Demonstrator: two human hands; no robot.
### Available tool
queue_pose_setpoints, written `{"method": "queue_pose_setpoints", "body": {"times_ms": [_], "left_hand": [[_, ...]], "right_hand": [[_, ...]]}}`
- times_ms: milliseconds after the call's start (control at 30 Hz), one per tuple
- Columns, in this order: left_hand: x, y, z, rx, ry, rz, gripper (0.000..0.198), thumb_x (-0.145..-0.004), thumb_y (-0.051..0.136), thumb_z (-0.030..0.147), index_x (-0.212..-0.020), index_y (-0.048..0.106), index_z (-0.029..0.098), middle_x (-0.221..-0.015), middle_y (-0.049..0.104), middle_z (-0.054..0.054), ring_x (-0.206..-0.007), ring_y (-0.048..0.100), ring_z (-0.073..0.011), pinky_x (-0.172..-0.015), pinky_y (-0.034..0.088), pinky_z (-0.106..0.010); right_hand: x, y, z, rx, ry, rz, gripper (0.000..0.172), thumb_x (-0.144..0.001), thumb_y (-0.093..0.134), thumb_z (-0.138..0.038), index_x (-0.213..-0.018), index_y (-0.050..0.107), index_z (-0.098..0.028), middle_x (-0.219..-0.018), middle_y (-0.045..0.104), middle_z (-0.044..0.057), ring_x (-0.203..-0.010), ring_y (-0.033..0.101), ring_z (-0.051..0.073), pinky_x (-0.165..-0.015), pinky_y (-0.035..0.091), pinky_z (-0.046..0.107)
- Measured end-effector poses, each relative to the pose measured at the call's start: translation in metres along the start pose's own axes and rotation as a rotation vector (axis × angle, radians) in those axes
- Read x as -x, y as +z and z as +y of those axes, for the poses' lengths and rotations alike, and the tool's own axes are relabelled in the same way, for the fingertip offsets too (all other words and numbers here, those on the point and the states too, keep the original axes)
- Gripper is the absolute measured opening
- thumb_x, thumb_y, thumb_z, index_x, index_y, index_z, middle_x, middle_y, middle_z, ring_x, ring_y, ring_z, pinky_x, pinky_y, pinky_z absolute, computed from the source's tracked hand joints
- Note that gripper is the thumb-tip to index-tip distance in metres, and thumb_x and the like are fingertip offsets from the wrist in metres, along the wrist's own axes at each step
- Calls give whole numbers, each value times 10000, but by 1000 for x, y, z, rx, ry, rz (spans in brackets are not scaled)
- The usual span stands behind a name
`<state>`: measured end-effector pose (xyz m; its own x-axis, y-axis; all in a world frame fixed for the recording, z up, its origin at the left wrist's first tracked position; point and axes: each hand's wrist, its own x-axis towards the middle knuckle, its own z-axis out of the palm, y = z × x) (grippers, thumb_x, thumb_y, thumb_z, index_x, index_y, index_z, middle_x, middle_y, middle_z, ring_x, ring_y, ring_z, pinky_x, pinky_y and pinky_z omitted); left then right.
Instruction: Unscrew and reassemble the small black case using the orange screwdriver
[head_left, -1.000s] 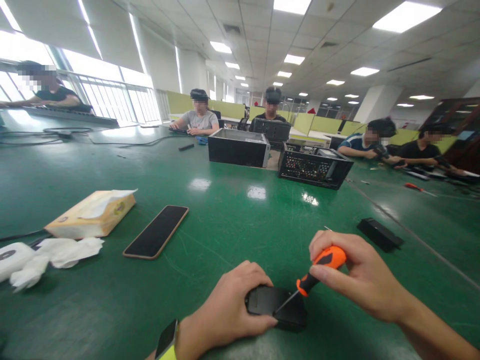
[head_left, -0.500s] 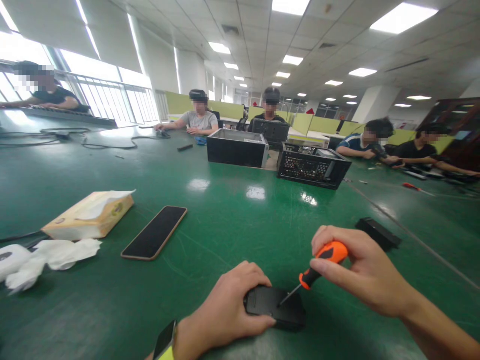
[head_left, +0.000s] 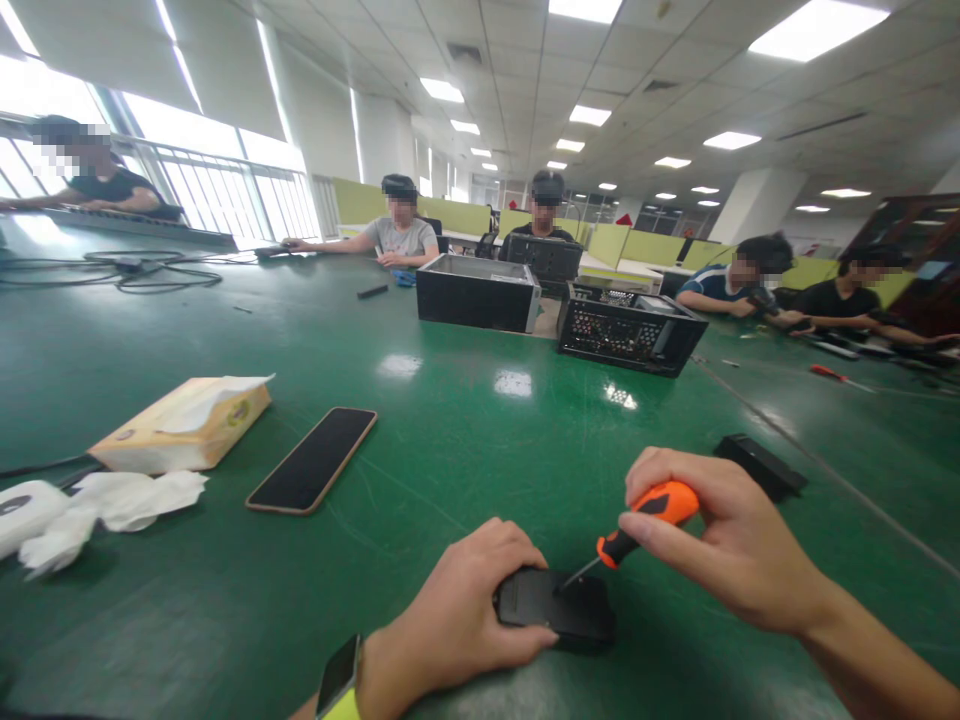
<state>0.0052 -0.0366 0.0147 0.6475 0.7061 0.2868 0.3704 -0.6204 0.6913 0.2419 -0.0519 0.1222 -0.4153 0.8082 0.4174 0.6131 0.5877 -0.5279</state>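
Observation:
My left hand (head_left: 480, 605) wraps round one end of a small black plastic case (head_left: 581, 607), thumb on the near side and fingers on the far side. The case lies flat on the green table, and its exact kind I cannot make out. In my right hand (head_left: 739, 540) is a screwdriver (head_left: 664, 505) with an orange and black handle. Its shaft slants down to the left, and the tip meets the top of the case near the far edge. Beyond my right hand lies another black plastic piece (head_left: 757, 465).
A phone (head_left: 313, 462) and a tissue pack (head_left: 184, 425) lie to the left, near crumpled tissues (head_left: 139, 500). Two computer cases (head_left: 476, 293) stand further back. Co-workers sit round the table. Another screwdriver (head_left: 829, 372) lies far right, and cables (head_left: 135, 268) lie far left.
The screwdriver tip sits slightly nearer the far edge of the small case; my grips are unchanged. Across the table, a co-worker's arm has stretched out to the left, and the cables there have shifted left.

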Motion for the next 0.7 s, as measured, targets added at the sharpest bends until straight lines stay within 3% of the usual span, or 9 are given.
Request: {"method": "queue_pose_setpoints", "body": {"times_ms": [700], "left_hand": [[-1,1,0,-5,-4,-2,331,-705,810,274,-994,661,213,-971,649,-32,-913,585,-227,-791,451,-309]], "right_hand": [[-1,4,-2,-29,14,-54,180,-884,623,-337,-771,579,-204,-685,574,-21,-602,539,129,-574,419,266]]}}
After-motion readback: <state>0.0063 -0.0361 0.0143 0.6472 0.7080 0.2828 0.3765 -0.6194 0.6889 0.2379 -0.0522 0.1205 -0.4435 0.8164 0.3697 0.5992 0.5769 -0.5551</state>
